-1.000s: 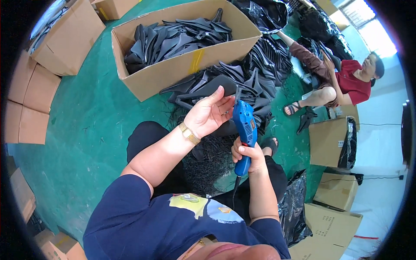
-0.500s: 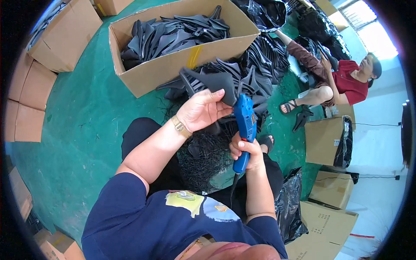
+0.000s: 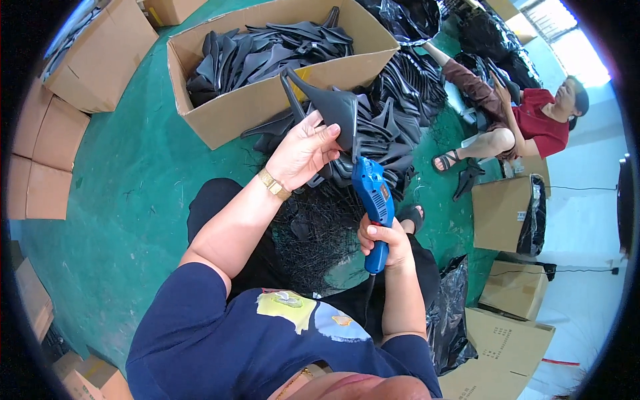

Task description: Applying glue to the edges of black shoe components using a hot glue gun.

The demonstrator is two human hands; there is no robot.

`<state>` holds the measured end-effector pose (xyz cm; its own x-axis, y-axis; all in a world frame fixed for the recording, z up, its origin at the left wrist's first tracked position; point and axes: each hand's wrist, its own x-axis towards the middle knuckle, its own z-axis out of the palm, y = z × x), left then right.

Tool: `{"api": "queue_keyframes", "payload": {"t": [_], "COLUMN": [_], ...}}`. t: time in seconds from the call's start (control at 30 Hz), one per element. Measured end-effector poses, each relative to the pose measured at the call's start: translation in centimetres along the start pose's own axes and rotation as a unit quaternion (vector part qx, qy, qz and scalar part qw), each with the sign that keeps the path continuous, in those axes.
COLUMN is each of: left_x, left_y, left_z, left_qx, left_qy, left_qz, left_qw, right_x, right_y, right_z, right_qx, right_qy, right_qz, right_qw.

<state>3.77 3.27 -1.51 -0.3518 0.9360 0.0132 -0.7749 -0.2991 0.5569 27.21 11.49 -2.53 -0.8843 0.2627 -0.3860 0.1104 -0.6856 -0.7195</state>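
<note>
a seated worker's left hand [image 3: 303, 150] is gripping a black part [image 3: 330, 107], fingers curled around it, holding it up in front of a cardboard box [image 3: 267, 100] full of similar pieces. the right hand [image 3: 387, 243] is closing tightly around a blue tool [image 3: 373, 200], its tip touching the part's lower edge. black netting [image 3: 317, 230] is lying across the lap, while another person [image 3: 527, 120] is sitting nearby on the green floor [image 3: 127, 193].

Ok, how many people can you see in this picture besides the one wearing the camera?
1: a person in a red top sits on the green floor at upper right, beside a pile of black parts. Others may be outside the view.
</note>
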Motion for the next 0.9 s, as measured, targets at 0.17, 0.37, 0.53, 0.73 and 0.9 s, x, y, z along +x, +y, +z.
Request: {"api": "queue_keyframes", "payload": {"t": [0.17,0.37,0.53,0.73,0.9], "left_x": [0.1,0.2,-0.3,-0.9,-1.1], "left_y": [0.2,-0.4,-0.6,-1.0,-1.6], "left_z": [-0.6,-0.2,-0.2,0.4,0.9], "left_qx": [0.016,0.051,0.060,0.069,0.094], "left_qy": [-0.045,-0.060,-0.061,-0.076,-0.082], "left_qz": [-0.009,-0.026,-0.046,-0.071,-0.095], "left_qw": [0.999,0.997,0.995,0.992,0.988], "right_x": [0.1,0.0,0.2,0.8,1.4], "right_y": [0.2,-0.1,0.0,-0.1,-1.6], "right_z": [-0.1,0.2,-0.3,-0.7,-1.4], "right_qx": [0.015,0.018,0.071,0.095,0.119], "right_qy": [-0.014,0.005,-0.017,0.004,0.012], "right_qz": [0.031,0.034,0.026,-0.008,-0.088], "right_qw": [0.999,0.999,0.997,0.995,0.989]}}
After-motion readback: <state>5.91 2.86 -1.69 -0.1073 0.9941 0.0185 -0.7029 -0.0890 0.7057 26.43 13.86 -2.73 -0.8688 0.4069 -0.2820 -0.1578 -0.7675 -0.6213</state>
